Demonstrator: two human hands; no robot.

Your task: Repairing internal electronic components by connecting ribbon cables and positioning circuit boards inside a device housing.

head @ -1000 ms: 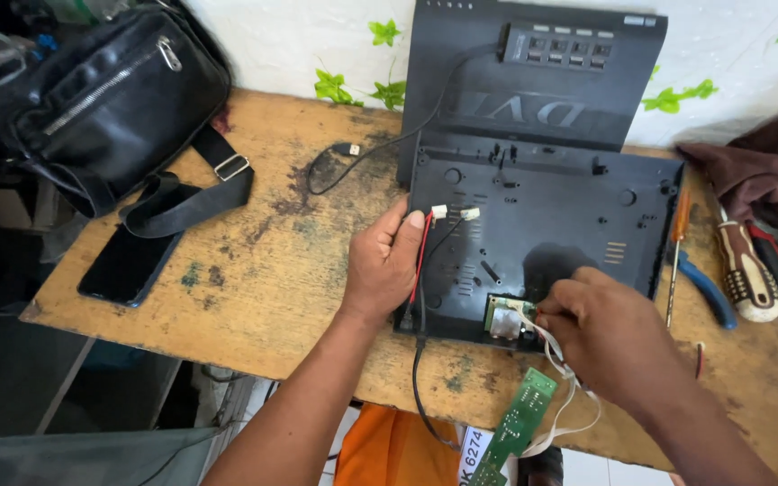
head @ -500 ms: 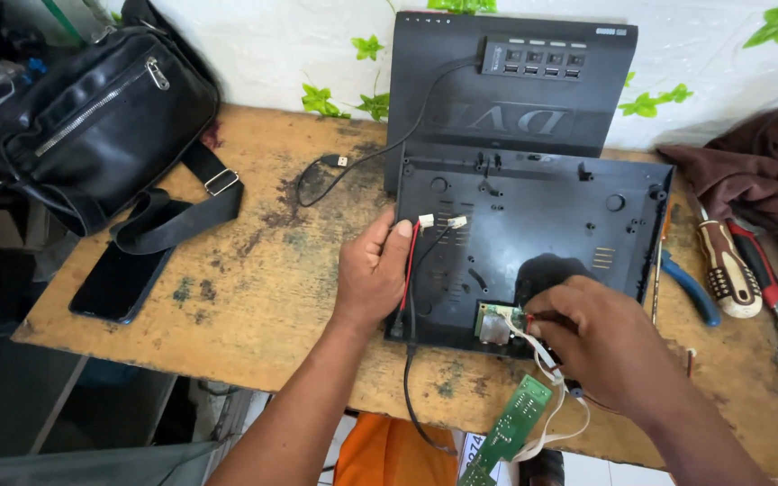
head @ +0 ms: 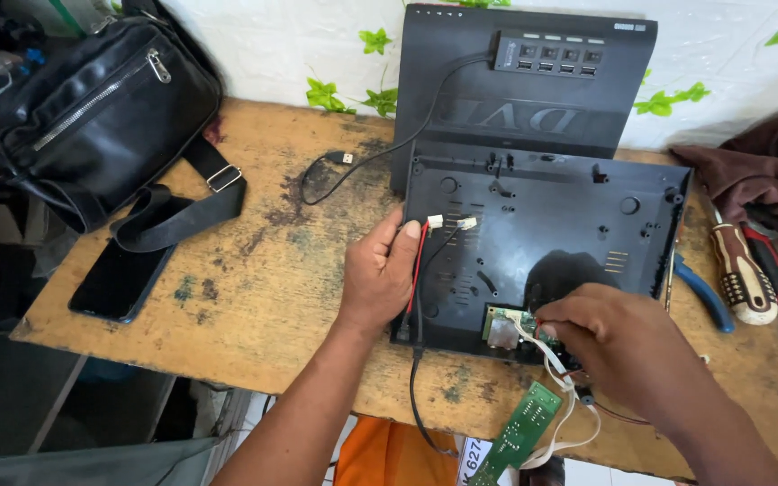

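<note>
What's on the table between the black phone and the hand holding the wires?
Only bare, stained wood, in the head view: nothing lies between the phone and the left hand pinching the red and black wires.

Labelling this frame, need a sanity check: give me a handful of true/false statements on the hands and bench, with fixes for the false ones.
1. The left hand holds red and black wires with white plugs at their ends. True.
2. The right hand rests on the screwdriver. False: it is at the small circuit board in the black plastic tray; the screwdriver lies untouched at the right.
3. A dark phone lies on the wooden table, near the black bag's strap. True.
4. A green circuit board hangs over the table's near edge on white wires. True.
5. The tray is packed with parts. False: it is mostly bare.
</note>
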